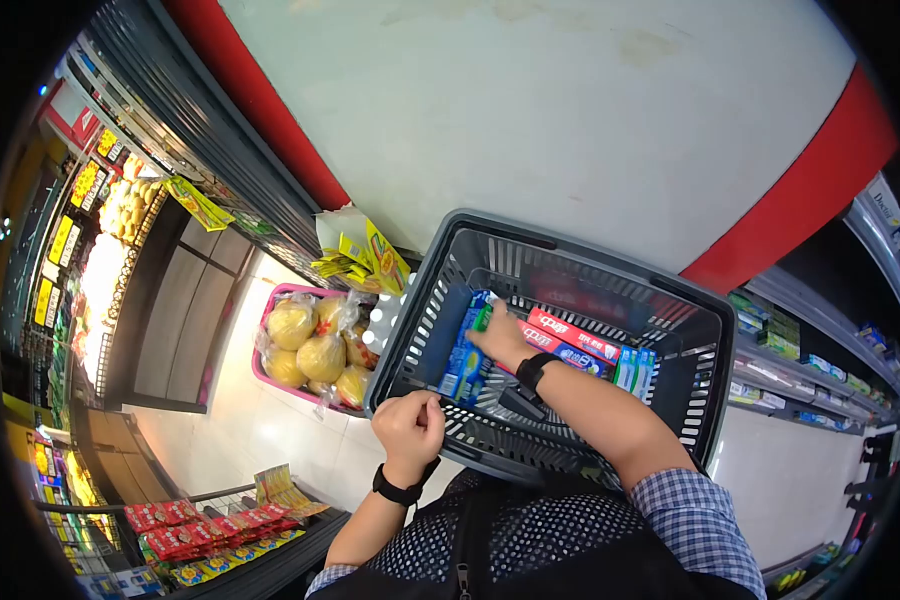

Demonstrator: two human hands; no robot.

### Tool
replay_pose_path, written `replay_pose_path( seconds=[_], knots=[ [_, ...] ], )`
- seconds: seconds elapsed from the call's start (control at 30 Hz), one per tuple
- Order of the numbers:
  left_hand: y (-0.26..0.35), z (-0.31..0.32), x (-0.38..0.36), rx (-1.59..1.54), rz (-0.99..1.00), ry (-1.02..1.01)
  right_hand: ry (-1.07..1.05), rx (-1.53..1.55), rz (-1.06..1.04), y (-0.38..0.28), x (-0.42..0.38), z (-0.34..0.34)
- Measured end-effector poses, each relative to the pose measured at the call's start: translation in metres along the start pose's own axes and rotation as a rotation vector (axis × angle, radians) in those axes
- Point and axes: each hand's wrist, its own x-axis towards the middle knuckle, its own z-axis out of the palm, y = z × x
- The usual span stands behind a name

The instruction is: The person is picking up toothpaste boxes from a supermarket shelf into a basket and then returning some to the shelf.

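A dark grey shopping basket (570, 252) stands in front of me with toothpaste boxes inside. My right hand (503, 338) reaches down into it, its fingers closed on a green-and-blue toothpaste box (483, 318). Blue boxes (454, 372) lie along the basket's left side, just beside these fingers. Red boxes (573, 333) and a dark blue box (582, 361) sit right of the hand, partly behind my forearm. Upright blue-green boxes (635, 371) stand farther right. My left hand (408, 432) is closed at the basket's near left corner, its fingers curled at the rim.
Left of the basket, a pink crate (267, 372) holds bagged yellow fruit (321, 357); white-capped bottles (380, 325) stand between them. A pale panel with red edges (570, 130) rises behind. Stocked shelves (810, 345) line the right, and red snack packets (210, 530) fill a lower-left rack.
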Motion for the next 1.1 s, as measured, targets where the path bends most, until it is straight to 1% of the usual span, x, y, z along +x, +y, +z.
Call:
replay_pose_path(
  seconds=[0.03,0.1,0.13,0.17,0.23,0.3,0.33,0.37,0.43,0.47,0.63,0.7,0.77,0.83,0.9,0.97,1.0,1.03,1.07,1.1],
  knots=[
    [0.000,-0.001,-0.001,0.004,0.006,-0.001,-0.060,-0.050,-0.029,-0.001,-0.007,0.002],
    [0.000,-0.004,-0.003,0.029,-0.020,-0.052,-0.114,-0.120,-0.144,0.006,-0.019,-0.004],
    [-0.001,-0.004,-0.002,0.030,-0.020,-0.050,-0.098,-0.086,-0.233,0.016,-0.021,-0.008],
    [-0.001,-0.003,-0.002,0.029,-0.012,-0.040,-0.101,-0.089,-0.233,0.027,-0.020,-0.014],
    [-0.001,-0.003,-0.003,0.024,-0.001,-0.023,-0.010,-0.266,-0.415,0.042,-0.022,-0.032],
    [-0.001,-0.002,-0.002,0.017,-0.002,-0.022,0.033,-0.487,-0.400,0.051,-0.032,-0.064],
    [-0.001,-0.002,-0.001,0.015,0.007,-0.021,-0.034,-0.606,-0.307,0.053,-0.040,-0.083],
    [-0.001,-0.002,-0.001,0.009,0.006,-0.024,-0.034,-0.609,-0.300,0.059,-0.045,-0.094],
    [-0.002,-0.002,0.000,0.005,0.015,-0.027,-0.231,-0.820,-0.144,0.074,-0.057,-0.109],
    [-0.002,-0.002,0.000,0.007,0.010,-0.030,-0.232,-0.816,-0.166,0.096,-0.057,-0.104],
    [-0.002,-0.002,-0.002,0.015,0.012,-0.049,-0.291,-0.799,-0.131,0.082,-0.066,-0.102],
    [-0.002,-0.002,-0.002,0.019,0.016,-0.043,-0.299,-0.818,-0.059,0.078,-0.065,-0.097],
    [-0.001,-0.003,-0.002,0.024,0.011,-0.047,-0.292,-0.855,-0.060,0.074,-0.069,-0.096],
    [-0.001,-0.003,-0.003,0.023,-0.015,-0.051,-0.308,-0.810,0.004,0.068,-0.075,-0.096],
    [-0.001,-0.004,-0.004,0.015,-0.031,-0.046,-0.309,-0.825,0.000,0.065,-0.083,-0.094],
    [0.000,-0.004,-0.007,0.017,-0.047,-0.033,-0.254,-0.744,0.038,0.065,-0.091,-0.085],
    [-0.002,-0.003,-0.010,-0.005,-0.008,-0.015,-0.201,-0.716,0.013,0.077,-0.093,-0.074],
    [-0.007,-0.004,-0.009,0.001,0.040,0.029,-0.041,-0.655,-0.224,0.094,-0.099,-0.064],
    [-0.007,-0.005,-0.014,0.001,0.008,-0.005,0.039,-0.558,-0.316,0.110,-0.101,-0.059],
    [-0.008,-0.003,-0.016,-0.016,0.000,0.034,-0.047,-0.580,-0.330,0.095,-0.101,-0.067]
  ],
)
